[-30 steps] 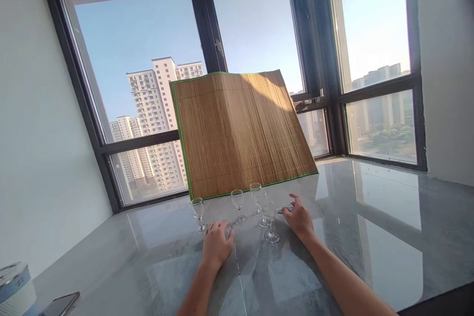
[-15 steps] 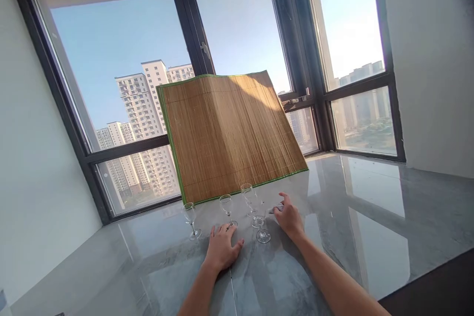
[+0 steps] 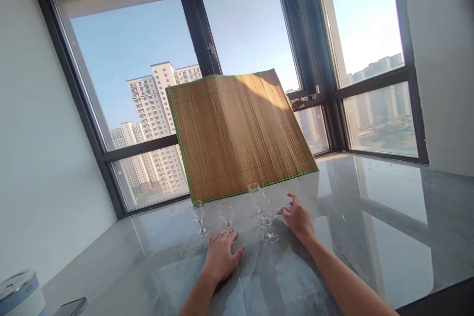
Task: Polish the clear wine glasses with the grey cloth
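Observation:
Low over the grey counter, my left hand (image 3: 223,255) has its fingertips on the foot of a small clear stemmed glass (image 3: 224,212), with the thumb held apart. My right hand (image 3: 299,219) is closed round a whitish, cloth-like piece (image 3: 285,209), its index finger raised; most of that piece is hidden in the palm. Between the hands stand several more stemmed glasses, among them a near glass (image 3: 271,235) and a far glass (image 3: 255,192), overlapping in view. Another stemmed glass (image 3: 198,215) stands upright to the left, apart from my left hand.
A bamboo mat (image 3: 240,133) with green edging leans against the window behind the glasses. At the lower left are a white and blue lidded cup (image 3: 24,294) and a phone (image 3: 70,307). The glossy counter (image 3: 385,266) ends in a dark edge at lower right.
The glass under my left hand has slid towards me and to the left. My right hand stays about where it was. The view has swung left, bringing the cup and phone into sight.

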`<state>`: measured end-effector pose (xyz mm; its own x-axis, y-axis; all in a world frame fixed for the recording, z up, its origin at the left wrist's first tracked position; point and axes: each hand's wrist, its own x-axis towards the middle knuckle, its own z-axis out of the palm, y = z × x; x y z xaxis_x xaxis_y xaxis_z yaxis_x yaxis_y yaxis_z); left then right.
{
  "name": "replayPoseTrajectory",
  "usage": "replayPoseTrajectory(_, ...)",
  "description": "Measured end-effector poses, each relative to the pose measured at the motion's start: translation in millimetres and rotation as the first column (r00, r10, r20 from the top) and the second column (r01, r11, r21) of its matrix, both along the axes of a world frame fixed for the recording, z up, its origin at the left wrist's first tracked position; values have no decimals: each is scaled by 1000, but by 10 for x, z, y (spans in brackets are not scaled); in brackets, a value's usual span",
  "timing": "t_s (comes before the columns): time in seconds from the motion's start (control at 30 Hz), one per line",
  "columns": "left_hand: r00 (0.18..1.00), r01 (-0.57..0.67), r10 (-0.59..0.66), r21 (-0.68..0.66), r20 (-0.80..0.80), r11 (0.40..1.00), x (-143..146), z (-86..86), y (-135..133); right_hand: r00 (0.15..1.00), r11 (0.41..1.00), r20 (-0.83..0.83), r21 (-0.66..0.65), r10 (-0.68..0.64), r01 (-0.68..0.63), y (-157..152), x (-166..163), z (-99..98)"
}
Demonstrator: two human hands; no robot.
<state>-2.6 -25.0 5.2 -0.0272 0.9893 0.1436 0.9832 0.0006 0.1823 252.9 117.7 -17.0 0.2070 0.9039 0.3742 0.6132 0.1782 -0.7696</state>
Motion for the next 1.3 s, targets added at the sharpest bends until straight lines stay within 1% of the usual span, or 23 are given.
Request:
replayPoseTrajectory(0.13, 998, -66, 66, 11, 0, 998, -311, -7, -258, 999, 999, 10, 1, 36, -36, 15, -3, -31)
replayPoseTrajectory(0.23, 996, -85, 85, 10, -14, 996, -578, -29, -372, 999, 999, 19, -10, 47, -47, 27, -5, -45)
replayPoseTrajectory(0.33, 988, -149, 149, 14, -27, 989, -798, -39, -398, 999, 1000, 19, -6, 29, -28, 41, -9, -60)
replayPoseTrajectory(0.4, 980, -198, 198, -9, 0, 980, -910, -49, -389, 1000, 1000, 15, -3, 23, -22, 53, -9, -69)
replayPoseTrajectory(0.5, 976, -212, 213, -39, 42, 977, -1016, -85, -362, 1000, 1000, 9, -8, 27, -27, 64, 5, -64)
replayPoseTrajectory(0.6, 976, -212, 213, -38, 44, 977, -1047, -125, -337, 998, 996, -4, -55, 66, -66, 48, 43, -38)
replayPoseTrajectory(0.7, 970, -241, 242, -17, 31, 970, -1028, -128, -328, 987, 983, -25, -94, 158, -160, -37, 92, -34)
replayPoseTrajectory(0.83, 961, -278, 276, 98, 32, 956, -985, -76, -342, 940, 936, 41, -115, 338, -332, -265, 122, -94)
replayPoseTrajectory(0.93, 956, -294, 287, 177, 68, 939, -957, -39, -362, 908, 904, 33, -120, 417, -411, -433, 83, -131)
replayPoseTrajectory(1.03, 955, -294, 280, 175, 101, 940, -936, -19, -382, 897, 887, -24, -137, 442, -441, -521, -23, -135)
replayPoseTrajectory(1.1, 955, -288, 269, 177, 127, 941, -926, -11, -394, 895, 883, -33, -155, 444, -444, -537, -117, -130)
replayPoseTrajectory(1.3, 945, -314, 289, 187, 151, 931, -908, 3, -418, 930, 919, -10, -149, 367, -364, -503, -361, -103)
